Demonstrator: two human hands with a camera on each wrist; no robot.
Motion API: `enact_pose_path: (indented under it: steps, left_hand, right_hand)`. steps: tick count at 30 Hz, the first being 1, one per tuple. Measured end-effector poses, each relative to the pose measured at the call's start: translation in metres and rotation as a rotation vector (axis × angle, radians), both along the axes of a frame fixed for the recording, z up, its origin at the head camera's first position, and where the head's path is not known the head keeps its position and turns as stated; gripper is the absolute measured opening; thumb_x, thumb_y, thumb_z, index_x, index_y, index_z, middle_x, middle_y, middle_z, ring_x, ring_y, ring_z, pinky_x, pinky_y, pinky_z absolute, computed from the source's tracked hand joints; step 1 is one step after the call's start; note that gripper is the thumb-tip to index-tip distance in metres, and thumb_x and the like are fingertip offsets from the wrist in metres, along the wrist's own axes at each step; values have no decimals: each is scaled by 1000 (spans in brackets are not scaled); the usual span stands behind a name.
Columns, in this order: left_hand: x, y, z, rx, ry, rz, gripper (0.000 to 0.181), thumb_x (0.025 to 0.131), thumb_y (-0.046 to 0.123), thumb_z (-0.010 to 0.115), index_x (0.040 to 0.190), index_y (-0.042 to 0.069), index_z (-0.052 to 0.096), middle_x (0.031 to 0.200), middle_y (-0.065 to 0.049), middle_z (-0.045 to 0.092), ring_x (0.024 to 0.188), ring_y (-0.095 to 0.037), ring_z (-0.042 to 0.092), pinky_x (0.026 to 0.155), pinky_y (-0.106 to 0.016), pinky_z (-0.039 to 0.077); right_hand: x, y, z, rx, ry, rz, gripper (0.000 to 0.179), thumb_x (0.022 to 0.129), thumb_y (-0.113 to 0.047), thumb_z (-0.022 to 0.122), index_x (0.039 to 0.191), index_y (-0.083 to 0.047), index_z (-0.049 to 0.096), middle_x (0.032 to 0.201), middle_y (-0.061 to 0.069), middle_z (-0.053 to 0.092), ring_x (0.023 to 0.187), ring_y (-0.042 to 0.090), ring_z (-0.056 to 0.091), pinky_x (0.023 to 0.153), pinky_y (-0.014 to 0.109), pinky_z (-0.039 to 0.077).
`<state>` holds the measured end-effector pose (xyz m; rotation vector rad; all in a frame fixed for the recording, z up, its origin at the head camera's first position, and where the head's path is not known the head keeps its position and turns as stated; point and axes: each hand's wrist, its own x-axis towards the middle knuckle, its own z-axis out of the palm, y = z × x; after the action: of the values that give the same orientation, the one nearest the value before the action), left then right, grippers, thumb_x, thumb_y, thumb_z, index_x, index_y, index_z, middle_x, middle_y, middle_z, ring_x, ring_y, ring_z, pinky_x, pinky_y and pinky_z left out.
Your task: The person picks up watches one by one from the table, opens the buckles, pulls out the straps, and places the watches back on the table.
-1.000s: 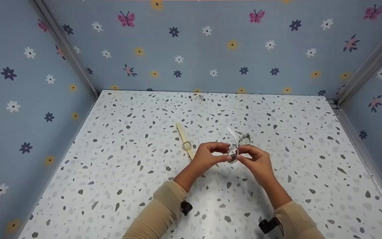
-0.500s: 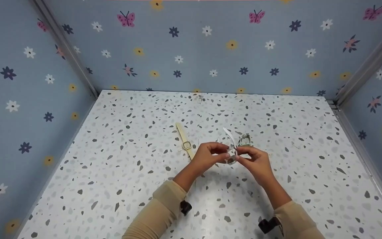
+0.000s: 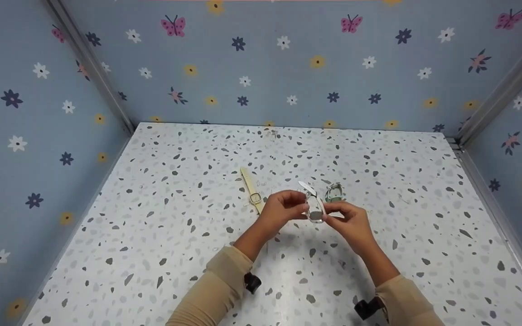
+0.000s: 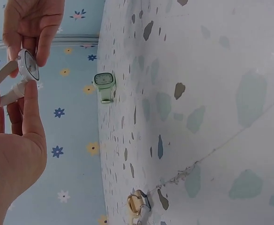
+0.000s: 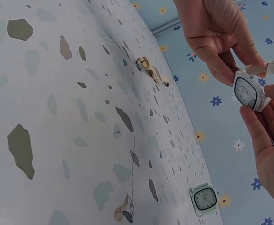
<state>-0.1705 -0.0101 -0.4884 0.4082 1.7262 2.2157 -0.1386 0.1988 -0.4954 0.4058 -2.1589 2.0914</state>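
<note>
White watch (image 3: 316, 215), held up between my two hands. My left hand (image 3: 280, 211) pinches one side and my right hand (image 3: 350, 222) the other, thumbs and fingers drawn close together. The head view barely shows its dial (image 5: 247, 92); the right wrist view shows it clearly, rimmed in black. On the table (image 3: 424, 217), a green watch (image 3: 334, 199) lies just beyond my right hand, its face (image 5: 205, 199) plain only in the wrist views; a yellow watch (image 3: 250, 184) lies left of my left hand.

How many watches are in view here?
3. The white watch is held above the table. In the head view, the green watch rests on the table to its upper right, and the yellow watch lies on the table to its left.
</note>
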Motion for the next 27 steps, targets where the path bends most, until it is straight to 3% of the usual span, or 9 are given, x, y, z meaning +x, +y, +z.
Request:
enact_pose_path:
  steps: [5, 12, 17, 27]
  left_hand:
    - [0, -1, 1, 15, 3, 4, 24, 89, 1, 70, 111, -6, 64, 108, -24, 62, 91, -22, 66, 81, -42, 58]
    - [0, -2, 0, 70, -21, 31, 23, 88, -3, 69, 110, -6, 63, 100, -10, 63, 89, -20, 65, 81, -43, 58]
    - [-1, -2, -1, 96, -17, 31, 22, 88, -3, 69, 110, -5, 63, 100, -10, 63, 90, -21, 65, 82, -44, 57]
    - [1, -2, 1, 113, -26, 25, 26, 89, -3, 68, 113, -6, 61, 101, -10, 62, 90, -20, 65, 82, -44, 57]
  right_hand:
    - [0, 0, -2, -10, -12, -4, 20, 83, 5, 74, 103, 6, 72, 103, 24, 67, 94, 23, 65, 78, 29, 58]
    - [-1, -2, -2, -15, -20, -3, 21, 82, 9, 73, 103, 11, 69, 103, 31, 64, 92, 22, 65, 78, 28, 58]
    - [-1, -1, -3, -19, -21, 4, 24, 83, 9, 72, 105, 16, 66, 105, 37, 60, 93, 23, 65, 78, 29, 58]
    - [-1, -1, -2, -46, -56, -1, 23, 83, 9, 71, 105, 10, 67, 104, 29, 63, 94, 24, 64, 78, 30, 58]
